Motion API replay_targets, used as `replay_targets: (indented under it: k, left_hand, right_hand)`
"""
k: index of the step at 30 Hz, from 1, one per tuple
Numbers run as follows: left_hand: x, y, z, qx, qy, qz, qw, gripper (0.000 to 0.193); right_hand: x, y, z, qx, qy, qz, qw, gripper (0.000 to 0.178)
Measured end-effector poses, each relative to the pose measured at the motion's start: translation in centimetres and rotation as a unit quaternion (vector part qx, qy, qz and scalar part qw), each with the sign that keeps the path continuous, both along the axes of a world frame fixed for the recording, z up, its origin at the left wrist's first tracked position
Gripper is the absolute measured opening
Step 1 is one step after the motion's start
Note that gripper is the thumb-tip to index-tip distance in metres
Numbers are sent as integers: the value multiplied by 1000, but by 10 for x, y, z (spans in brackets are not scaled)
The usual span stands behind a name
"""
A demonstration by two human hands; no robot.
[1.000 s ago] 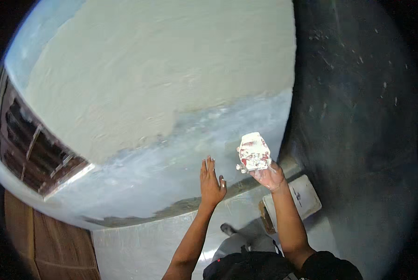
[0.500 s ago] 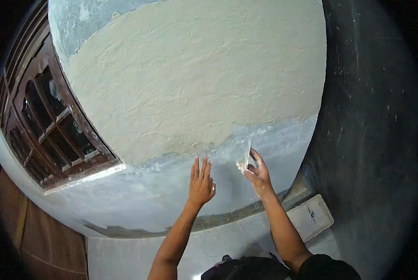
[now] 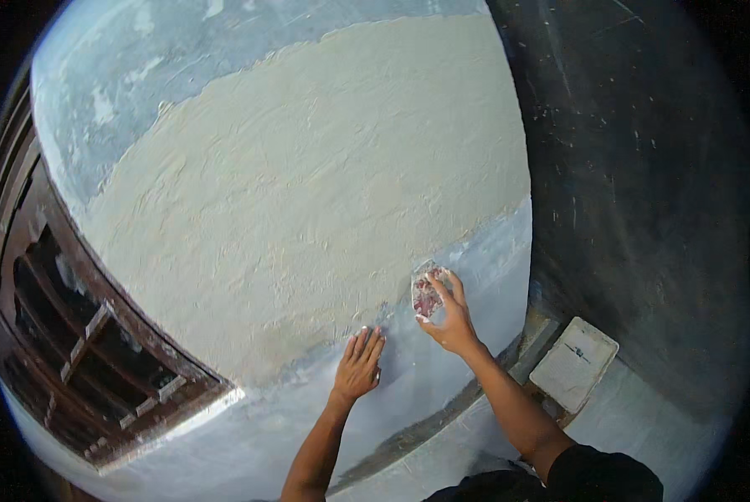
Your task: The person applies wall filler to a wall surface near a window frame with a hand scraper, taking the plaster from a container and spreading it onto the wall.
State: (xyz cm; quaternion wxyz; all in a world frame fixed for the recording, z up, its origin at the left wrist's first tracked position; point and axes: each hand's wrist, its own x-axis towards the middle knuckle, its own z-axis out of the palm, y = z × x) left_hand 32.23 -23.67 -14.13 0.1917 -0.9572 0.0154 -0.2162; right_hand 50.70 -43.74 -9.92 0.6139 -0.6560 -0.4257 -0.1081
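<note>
My left hand (image 3: 358, 366) lies flat with its fingers stretched out, at the lower border of a cream putty patch (image 3: 308, 192) on the pale blue-grey wall (image 3: 132, 92). To its right, my right hand (image 3: 455, 325) grips a thin, flat putty scraper (image 3: 422, 293) by its edges, thumb below and fingers above. White and reddish smears cover the face of the scraper, which is turned toward me close to the wall. White residue coats the fingertips of both hands. Ridges and streaks mark the surface of the putty.
A dark wooden window (image 3: 82, 335) with slatted panes is set in the wall at left. Along the right runs a dark wall (image 3: 634, 192) with pale specks. A pale rectangular lid or slab (image 3: 574, 365) lies at the lower right, by the foot of the wall.
My right hand has turned the scraper from edge-on to face-on and shifted slightly left. The view has swung, so the wall and window appear lower and further left. My left hand stays flat.
</note>
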Motion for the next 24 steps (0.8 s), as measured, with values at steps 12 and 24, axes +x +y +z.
replay_targets:
  k: [12,24]
  left_hand:
    - [-8,-4,-16,87,-38,-7,995,68]
    - [-5,5,-15,86,-36,8,996,68]
  right_hand:
    - [4,23,-34,-40,-65,-94,993,84]
    - [-2,34,-35,-36,-51,-147,987,85]
